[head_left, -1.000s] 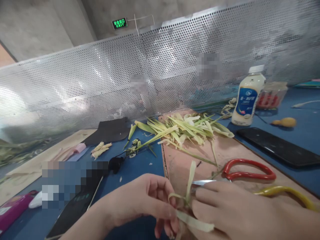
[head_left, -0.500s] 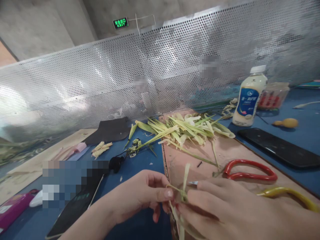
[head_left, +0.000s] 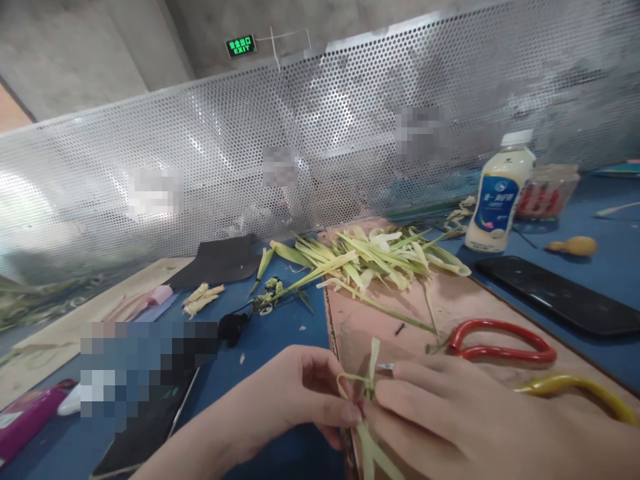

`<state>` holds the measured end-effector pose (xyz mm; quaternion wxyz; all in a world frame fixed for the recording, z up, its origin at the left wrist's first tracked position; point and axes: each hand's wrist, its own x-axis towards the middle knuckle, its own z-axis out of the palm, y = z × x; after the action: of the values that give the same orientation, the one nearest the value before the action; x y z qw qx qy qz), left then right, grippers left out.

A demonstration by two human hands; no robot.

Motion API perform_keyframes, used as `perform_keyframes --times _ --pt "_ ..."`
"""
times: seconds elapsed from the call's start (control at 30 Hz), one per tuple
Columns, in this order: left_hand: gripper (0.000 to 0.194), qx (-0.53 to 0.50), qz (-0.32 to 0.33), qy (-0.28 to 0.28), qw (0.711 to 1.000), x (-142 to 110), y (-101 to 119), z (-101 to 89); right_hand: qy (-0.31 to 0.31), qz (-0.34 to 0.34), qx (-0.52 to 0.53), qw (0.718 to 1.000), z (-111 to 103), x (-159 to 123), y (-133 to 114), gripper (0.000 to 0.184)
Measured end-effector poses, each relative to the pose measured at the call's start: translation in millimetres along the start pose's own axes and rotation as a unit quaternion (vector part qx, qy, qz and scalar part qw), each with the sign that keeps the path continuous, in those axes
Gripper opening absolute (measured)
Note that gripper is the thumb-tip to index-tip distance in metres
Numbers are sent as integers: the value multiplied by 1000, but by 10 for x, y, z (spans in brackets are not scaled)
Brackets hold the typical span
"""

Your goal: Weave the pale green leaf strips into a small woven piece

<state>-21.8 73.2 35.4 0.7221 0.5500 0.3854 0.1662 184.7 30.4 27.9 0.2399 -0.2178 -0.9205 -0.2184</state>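
Observation:
A small knotted piece of pale green corn husk strips [head_left: 370, 450] is between my two hands over the near left edge of a pinkish board. My left hand [head_left: 300, 403] pinches the piece's left side, where a thin strip makes a little loop. My right hand [head_left: 460, 413] presses on the piece from the right with its fingers together, hiding part of the knot. One strip end points up and others hang down. Past the right fingers shows a small metal tip [head_left: 385, 367]. Red-handled scissors [head_left: 500, 340] lie beside that hand, and a yellow handle [head_left: 580, 387] is partly covered by it.
Corn husks [head_left: 370, 257] are heaped at the back of the board [head_left: 350, 313]. To the right are a milk drink bottle [head_left: 497, 193], a black phone [head_left: 560, 297] and a small gourd [head_left: 575, 246]. A dark-screened device [head_left: 150, 413] lies left. Perforated metal panel [head_left: 225, 167] stands behind.
My left thumb and fingers have moved slightly right and down, closer to my right hand. The thin strip now bows into a clearer loop. My right hand stays nearly in place.

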Motion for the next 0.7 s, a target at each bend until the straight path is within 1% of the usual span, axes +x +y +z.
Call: perform_keyframes --times 0.2,0.33,0.4,0.57,0.63,0.7 --pt "28 -22 -1 -1 1000 5 -31 51 -10 3 15 1000 -9 -14 -6 26" --pt "34 -35 -7 13 999 21 -63 58 16 3 33 999 53 -49 -3 33" --pt "33 -35 -5 19 999 22 -51 63 29 -4 34 999 84 -62 4 34" --pt "30 -26 -5 30 999 -3 37 91 39 -3 48 998 119 -65 16 38" --pt "31 -33 -8 27 999 -10 43 94 42 -4 52 998 125 -63 17 37" --pt "32 -42 -7 18 999 -10 22 89 33 -1 54 998 124 -60 15 35"
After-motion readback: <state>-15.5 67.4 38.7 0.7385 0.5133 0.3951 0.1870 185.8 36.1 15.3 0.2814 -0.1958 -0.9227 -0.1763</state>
